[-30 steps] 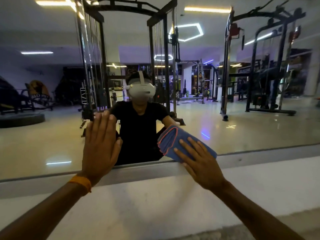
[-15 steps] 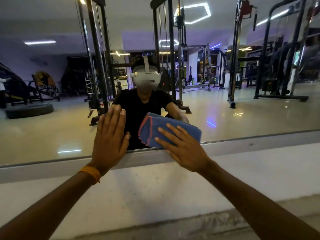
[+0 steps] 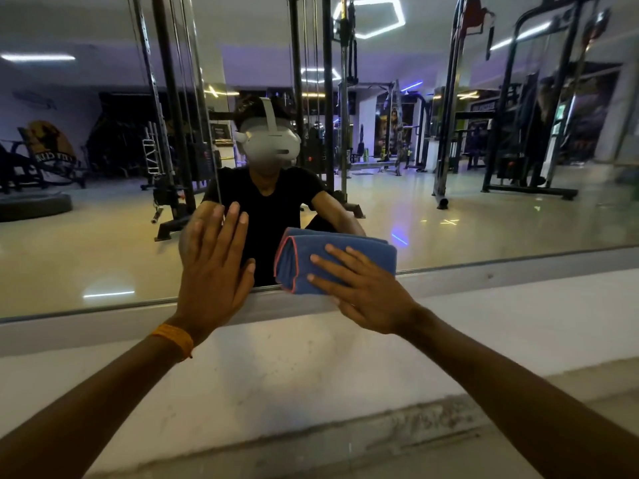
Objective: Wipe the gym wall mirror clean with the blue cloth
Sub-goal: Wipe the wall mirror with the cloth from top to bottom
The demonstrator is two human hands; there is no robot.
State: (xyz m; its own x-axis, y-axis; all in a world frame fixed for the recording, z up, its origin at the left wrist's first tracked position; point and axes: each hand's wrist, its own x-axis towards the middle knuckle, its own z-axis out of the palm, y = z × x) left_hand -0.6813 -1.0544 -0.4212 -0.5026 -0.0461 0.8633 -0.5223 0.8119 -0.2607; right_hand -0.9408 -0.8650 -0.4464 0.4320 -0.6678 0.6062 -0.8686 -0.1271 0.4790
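Note:
The gym wall mirror (image 3: 484, 229) fills the upper view, its lower edge running just above a pale ledge. A folded blue cloth (image 3: 311, 261) with a red hem lies flat against the glass at that lower edge. My right hand (image 3: 363, 292) presses on the cloth with fingers spread. My left hand (image 3: 214, 267), with an orange band at the wrist, rests flat on the glass just left of the cloth, fingers apart and holding nothing.
Below the mirror runs a grey frame strip (image 3: 518, 274), then a white wall ledge (image 3: 294, 368) and a rough concrete edge (image 3: 415, 426). The glass reflects a person in a headset, cable machines and a shiny gym floor.
My right hand slid the cloth left and down along the mirror's lower edge, closer to my left hand. The left hand stayed flat on the glass.

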